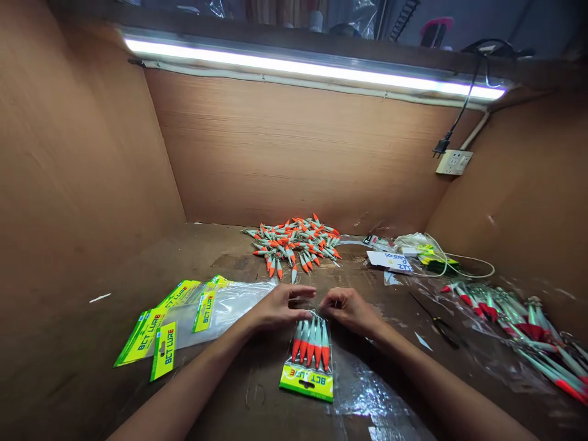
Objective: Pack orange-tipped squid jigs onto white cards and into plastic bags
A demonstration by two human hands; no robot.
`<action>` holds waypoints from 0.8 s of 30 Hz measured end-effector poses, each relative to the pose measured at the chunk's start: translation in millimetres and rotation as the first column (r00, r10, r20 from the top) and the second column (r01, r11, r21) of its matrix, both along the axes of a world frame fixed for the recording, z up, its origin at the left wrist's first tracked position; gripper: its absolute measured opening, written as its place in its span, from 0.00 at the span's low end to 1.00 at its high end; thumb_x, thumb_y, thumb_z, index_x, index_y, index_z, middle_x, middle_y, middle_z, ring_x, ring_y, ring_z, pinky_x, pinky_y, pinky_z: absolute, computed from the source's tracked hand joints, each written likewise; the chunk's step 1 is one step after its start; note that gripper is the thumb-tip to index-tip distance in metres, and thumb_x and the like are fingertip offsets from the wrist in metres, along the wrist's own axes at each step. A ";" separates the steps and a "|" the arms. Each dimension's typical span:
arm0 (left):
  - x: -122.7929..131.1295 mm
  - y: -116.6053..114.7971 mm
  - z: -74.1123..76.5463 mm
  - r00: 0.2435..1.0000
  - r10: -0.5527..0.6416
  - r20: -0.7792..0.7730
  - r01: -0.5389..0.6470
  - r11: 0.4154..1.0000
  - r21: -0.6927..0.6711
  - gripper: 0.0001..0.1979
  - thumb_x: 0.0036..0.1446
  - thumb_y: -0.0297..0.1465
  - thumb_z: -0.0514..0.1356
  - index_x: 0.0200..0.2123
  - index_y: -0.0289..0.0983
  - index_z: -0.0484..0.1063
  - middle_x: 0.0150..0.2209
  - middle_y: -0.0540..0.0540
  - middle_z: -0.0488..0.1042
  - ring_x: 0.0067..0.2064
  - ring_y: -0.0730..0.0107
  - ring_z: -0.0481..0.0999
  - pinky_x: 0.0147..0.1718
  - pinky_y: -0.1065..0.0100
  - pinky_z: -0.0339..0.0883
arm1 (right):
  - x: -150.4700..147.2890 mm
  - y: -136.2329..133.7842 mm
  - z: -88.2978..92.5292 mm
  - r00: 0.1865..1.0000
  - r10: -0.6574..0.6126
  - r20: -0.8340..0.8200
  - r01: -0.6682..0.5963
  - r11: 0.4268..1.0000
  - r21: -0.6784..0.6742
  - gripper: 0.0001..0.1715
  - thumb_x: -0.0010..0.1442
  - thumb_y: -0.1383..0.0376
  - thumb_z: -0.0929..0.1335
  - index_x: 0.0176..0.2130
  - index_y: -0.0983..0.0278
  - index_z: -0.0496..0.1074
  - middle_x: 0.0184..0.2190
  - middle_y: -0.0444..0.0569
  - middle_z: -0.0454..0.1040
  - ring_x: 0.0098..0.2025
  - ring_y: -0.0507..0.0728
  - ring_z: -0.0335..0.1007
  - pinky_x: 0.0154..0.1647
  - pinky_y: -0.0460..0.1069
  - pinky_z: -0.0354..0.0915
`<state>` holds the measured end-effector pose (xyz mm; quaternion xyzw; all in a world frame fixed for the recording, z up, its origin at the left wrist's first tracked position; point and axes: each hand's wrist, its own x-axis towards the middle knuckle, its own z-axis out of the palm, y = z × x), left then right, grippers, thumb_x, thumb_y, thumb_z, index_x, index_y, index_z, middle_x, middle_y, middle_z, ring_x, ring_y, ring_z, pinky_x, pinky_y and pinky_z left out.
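Forearms (202, 380) cropped, hands (280, 306) (349, 309) partly hiding lure pack (312, 352)

Workshop: tube light (316, 68), bench (234, 392), lure pile (294, 242)

With our lure packet (311, 354) as centre, orange-tipped lure pile (296, 242) blocking twelve o'clock, bare table (218, 246) open to us at eleven, printed bags (206, 312) spread between nine and ten, pliers (436, 321) then red-tipped lures (535, 329) crowding three, white cable (493, 269) obstructing two, black plug (441, 146) hanging at one
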<state>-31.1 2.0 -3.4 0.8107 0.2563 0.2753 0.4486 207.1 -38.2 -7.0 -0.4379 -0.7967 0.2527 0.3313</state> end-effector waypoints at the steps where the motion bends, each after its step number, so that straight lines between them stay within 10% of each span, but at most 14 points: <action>1: 1.6 -0.2 -1.0 0.999 -0.027 -0.018 0.027 1.000 -0.016 0.40 0.45 0.36 0.74 0.62 0.40 0.68 0.59 0.40 0.72 0.59 0.54 0.72 0.58 0.59 0.63 | -0.2 0.7 -1.8 1.000 0.000 0.004 0.000 1.000 0.000 0.06 0.58 0.69 0.70 0.33 0.63 0.80 0.33 0.46 0.81 0.36 0.55 0.75 0.40 0.47 0.66; 4: 4.9 -4.9 -2.1 0.990 -0.052 -0.129 0.057 0.998 0.037 0.51 0.35 0.36 0.77 0.64 0.40 0.64 0.60 0.41 0.72 0.59 0.50 0.72 0.58 0.58 0.63 | 0.9 1.7 -2.1 1.000 -0.004 0.026 0.004 1.000 0.004 0.06 0.58 0.69 0.70 0.33 0.64 0.80 0.33 0.46 0.81 0.36 0.55 0.76 0.39 0.46 0.66; 10: -4.2 -28.4 -2.0 0.946 0.144 -0.289 -0.055 0.953 0.297 0.35 0.46 0.43 0.73 0.57 0.44 0.73 0.50 0.45 0.80 0.53 0.51 0.77 0.56 0.56 0.65 | 2.1 -21.5 13.0 0.951 0.143 0.275 -0.167 0.984 0.066 0.16 0.69 0.63 0.63 0.50 0.57 0.78 0.48 0.48 0.80 0.45 0.57 0.77 0.46 0.48 0.67; 18: -19.0 -57.1 -7.4 0.831 0.178 -0.527 0.169 0.822 0.543 0.28 0.70 0.43 0.49 0.70 0.47 0.49 0.70 0.45 0.53 0.71 0.57 0.52 0.68 0.49 0.42 | 21.7 -61.5 -9.8 0.751 -0.005 0.660 -0.294 0.893 0.341 0.38 0.67 0.69 0.62 0.71 0.58 0.47 0.70 0.50 0.53 0.69 0.63 0.53 0.67 0.60 0.51; 24: -27.7 -64.2 4.7 0.803 0.153 -0.577 0.228 0.815 0.533 0.41 0.65 0.54 0.49 0.72 0.47 0.34 0.73 0.44 0.39 0.73 0.51 0.37 0.68 0.44 0.33 | 43.4 -67.8 12.6 0.720 0.128 0.682 -0.430 0.854 0.293 0.32 0.66 0.67 0.64 0.66 0.50 0.59 0.70 0.44 0.55 0.70 0.61 0.51 0.68 0.59 0.50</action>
